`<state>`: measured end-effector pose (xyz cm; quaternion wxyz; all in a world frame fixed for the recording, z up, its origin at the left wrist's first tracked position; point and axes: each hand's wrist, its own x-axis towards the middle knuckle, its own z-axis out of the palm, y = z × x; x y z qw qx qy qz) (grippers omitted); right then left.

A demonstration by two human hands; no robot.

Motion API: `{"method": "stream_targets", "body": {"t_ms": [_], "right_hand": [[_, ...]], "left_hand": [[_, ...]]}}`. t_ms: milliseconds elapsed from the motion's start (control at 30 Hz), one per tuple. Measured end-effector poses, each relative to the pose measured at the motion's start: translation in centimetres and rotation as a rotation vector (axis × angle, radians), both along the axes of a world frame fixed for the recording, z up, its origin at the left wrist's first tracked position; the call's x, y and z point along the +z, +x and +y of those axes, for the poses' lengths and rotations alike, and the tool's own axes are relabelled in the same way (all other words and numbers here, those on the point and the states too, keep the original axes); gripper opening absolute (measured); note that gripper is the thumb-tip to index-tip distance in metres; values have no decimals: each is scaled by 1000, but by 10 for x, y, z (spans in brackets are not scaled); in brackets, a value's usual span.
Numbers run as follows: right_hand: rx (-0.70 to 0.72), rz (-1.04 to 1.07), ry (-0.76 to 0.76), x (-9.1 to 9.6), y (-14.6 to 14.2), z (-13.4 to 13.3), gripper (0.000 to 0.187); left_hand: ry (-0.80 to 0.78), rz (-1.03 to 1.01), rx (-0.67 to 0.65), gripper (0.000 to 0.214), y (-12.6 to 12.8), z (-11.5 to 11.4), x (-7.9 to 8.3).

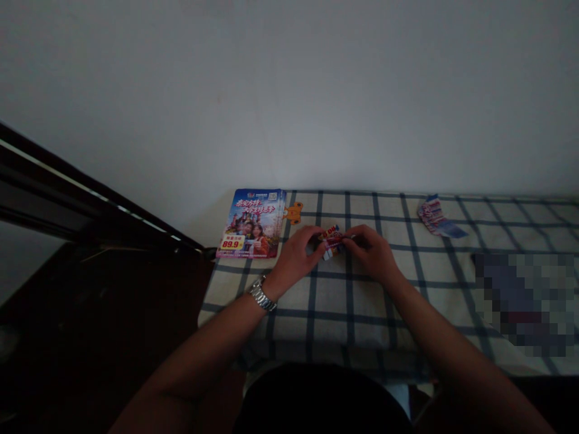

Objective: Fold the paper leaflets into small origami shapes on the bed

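Centrally in the frame, the left hand (296, 256) and right hand (371, 250) are both pinching a small folded leaflet (332, 241) with curled fingers, just above the checked cloth (344, 301), right of a stacked flyer pile (251, 223).

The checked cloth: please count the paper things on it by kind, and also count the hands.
Flyer stack: 1
Orange cut-out: 1
Folded leaflet, held by the left hand and the right hand: folded leaflet: 1
Folded leaflet lying apart at the far right: 1
Hands: 2
Total: 4 paper things on the checked cloth, 2 hands
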<state>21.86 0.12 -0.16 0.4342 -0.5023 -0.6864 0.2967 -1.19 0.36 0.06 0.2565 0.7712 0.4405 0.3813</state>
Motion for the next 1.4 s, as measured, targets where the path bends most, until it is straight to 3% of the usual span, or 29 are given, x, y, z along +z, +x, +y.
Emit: {"method": "stream_targets", "body": {"t_ms": [200,400,567,800,1067,1267,1400], "right_hand": [[61,118,26,1,0,-1,16],[22,8,116,1,3,1,16],[11,-5,3,-5,3,1,16],[56,203,-193,-5,1,0,27],[70,284,-259,-8,-2,1,37],[71,275,-248,-11,0,3,29],[58,228,-241,-9,1,3,25]], "left_hand": [[57,-101,-45,30,0,-3,8],[152,-50,-66,29,-2,-3,10],[192,11,-90,27,-3,-2,8],[173,86,-118,27,-2,0,1],[196,138,-179,27,0,1,-4],[195,140,-243,31,0,0,-3],[141,120,-214,27,-1,-2,3]]}}
